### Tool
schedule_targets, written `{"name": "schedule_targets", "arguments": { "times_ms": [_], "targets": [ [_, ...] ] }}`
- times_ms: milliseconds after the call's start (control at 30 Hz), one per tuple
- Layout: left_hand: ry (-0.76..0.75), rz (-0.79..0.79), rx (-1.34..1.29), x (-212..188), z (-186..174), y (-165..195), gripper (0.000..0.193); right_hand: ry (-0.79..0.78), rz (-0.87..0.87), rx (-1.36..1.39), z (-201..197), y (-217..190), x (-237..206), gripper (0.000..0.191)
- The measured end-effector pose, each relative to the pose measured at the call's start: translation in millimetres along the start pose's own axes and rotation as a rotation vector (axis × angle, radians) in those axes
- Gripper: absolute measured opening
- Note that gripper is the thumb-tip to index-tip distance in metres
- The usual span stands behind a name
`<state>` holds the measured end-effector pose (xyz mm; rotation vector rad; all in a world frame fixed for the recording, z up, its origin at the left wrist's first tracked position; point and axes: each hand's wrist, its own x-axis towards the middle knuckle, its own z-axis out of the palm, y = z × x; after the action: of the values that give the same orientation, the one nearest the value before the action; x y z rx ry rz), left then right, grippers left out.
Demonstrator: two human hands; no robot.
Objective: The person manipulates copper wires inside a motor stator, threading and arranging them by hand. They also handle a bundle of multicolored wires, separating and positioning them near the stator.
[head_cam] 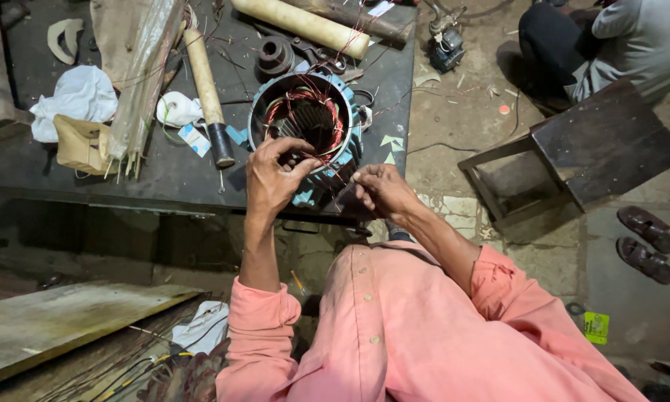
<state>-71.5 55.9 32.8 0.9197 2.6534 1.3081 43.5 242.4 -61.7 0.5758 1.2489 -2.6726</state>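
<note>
A round motor stator [306, 119] with copper wire coils and blue-green insulating paper stands on a dark workbench [156, 167]. My left hand [273, 175] rests on the stator's near rim, fingers curled onto the copper winding. Just right of it, my right hand [382, 190] pinches thin copper wire strands at the stator's lower right edge. Both arms wear pink sleeves.
On the bench lie a cream tube [305, 25], a wooden-handled tool [207, 93], white cloth [78, 97], a brown paper bag [84, 145] and a metal pulley [274, 55]. A dark stool [595, 145], sandals [647, 242] and another seated person [603, 45] are to the right.
</note>
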Motion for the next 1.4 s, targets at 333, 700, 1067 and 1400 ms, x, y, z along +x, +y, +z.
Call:
{"name": "schedule_targets", "arguments": {
  "times_ms": [333, 700, 1067, 1400],
  "targets": [
    [0.012, 0.049, 0.009, -0.1, 0.7, -4.6, 0.028, -0.01, 0.066, 0.053, -3.8, -0.7, -6.8, 0.014],
    [-0.004, -0.001, -0.001, -0.6, 2.1, -1.6, 0.027, -0.035, 0.068, 0.079, -10.2, 3.4, -12.8, 0.017],
    [-0.019, -0.008, 0.006, -0.5, 0.9, -1.5, 0.028, -0.064, 0.083, 0.158, -24.9, 19.8, -12.7, 0.018],
    [-0.031, 0.004, -0.022, -0.5, 1.4, 0.7, 0.025, -0.073, 0.096, 0.176, -32.3, 27.5, -15.2, 0.02]
  ]
}}
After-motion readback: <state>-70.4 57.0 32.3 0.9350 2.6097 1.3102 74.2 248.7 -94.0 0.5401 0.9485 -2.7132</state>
